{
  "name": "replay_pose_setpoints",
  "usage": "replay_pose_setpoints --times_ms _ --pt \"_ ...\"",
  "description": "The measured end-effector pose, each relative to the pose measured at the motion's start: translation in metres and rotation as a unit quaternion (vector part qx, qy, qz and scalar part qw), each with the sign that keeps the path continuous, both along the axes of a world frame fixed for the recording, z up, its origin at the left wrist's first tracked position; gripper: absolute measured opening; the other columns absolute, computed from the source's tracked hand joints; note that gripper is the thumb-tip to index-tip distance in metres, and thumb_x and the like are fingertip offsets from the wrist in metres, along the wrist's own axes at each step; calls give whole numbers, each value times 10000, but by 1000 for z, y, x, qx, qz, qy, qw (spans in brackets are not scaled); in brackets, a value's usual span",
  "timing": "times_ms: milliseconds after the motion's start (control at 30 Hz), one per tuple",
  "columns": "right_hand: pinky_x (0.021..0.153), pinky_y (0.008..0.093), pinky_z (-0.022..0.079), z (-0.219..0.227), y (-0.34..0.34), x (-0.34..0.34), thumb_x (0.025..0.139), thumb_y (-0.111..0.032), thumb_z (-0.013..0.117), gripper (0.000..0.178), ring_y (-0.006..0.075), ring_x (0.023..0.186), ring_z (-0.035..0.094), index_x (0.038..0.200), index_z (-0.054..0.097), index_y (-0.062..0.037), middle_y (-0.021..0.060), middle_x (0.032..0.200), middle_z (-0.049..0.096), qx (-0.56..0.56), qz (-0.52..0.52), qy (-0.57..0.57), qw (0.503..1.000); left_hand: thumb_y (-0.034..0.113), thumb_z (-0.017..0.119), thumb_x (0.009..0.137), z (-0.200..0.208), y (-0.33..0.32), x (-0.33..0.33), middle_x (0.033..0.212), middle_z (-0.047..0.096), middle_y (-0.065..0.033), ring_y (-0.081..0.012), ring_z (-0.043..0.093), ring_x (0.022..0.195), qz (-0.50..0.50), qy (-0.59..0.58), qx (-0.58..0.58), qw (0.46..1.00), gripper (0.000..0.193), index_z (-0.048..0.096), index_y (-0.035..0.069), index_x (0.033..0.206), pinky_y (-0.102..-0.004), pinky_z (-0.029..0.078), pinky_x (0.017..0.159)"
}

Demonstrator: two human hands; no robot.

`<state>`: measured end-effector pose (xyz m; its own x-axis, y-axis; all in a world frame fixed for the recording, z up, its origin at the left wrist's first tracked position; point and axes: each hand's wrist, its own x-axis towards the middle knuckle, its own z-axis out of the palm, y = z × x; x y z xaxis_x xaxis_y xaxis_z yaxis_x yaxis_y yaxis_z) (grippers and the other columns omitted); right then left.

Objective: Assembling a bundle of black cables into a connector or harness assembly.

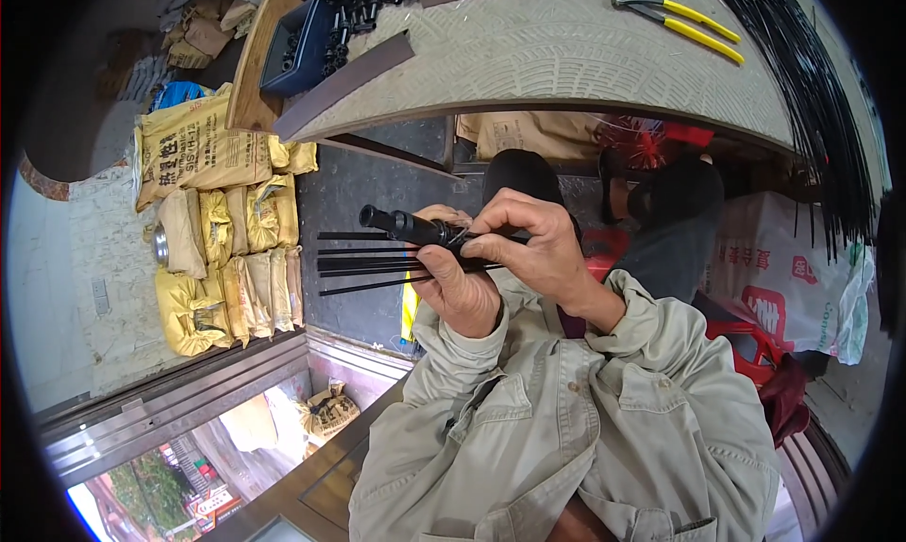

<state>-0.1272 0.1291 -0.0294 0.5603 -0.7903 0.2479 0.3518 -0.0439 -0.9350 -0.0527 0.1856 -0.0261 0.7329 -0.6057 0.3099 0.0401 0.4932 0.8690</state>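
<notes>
A black tubular plastic fitting [408, 227] with a ridged collar lies across my left hand [460, 292], its flared end pointing left. Several thin black rods [354, 266] fan out to the left, gripped by the same hand just below the fitting. My right hand [536, 247] comes in from the right with thumb and forefinger pinched at the collar. A fine pale strand shows there, but whether the pinch is on it or on a rod I cannot make out. Both hands are above my lap, short of the table [528, 56].
Yellow-handled cutting pliers [703, 42] rest on the table beside a long bundle of black rods [802, 98]. At its left are a blue bin [309, 59], loose black fittings [357, 13] and a brown strip [349, 81]. Yellow sacks [203, 155] stand left; a white bag [793, 249] right.
</notes>
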Motion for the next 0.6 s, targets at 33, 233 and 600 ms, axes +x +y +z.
replay_pose_setpoints --times_ms 33,233,600 --pt "557 199 390 0 -1 -1 682 -27 727 137 62 648 515 777 635 8 30 743 576 0 0 1 1000 387 494 902 -2 2 1 906 486 -80 -154 477 796 0 1 0 1000 384 487 6 950 -287 394 739" --pt "556 205 413 8 -11 -9 685 -26 726 134 51 648 519 769 632 20 25 716 577 74 74 25 994 498 437 893 -3 -2 0 873 459 -75 -150 450 758 4 -35 30 999 507 455 -3 970 -281 381 707" --pt "790 266 412 -5 -1 -7 628 -37 760 288 133 897 497 807 534 -37 87 1028 482 -54 -10 4 999 518 393 894 8 -12 -2 787 368 -64 -139 372 677 -58 -103 -17 993 494 401 25 879 -274 351 653"
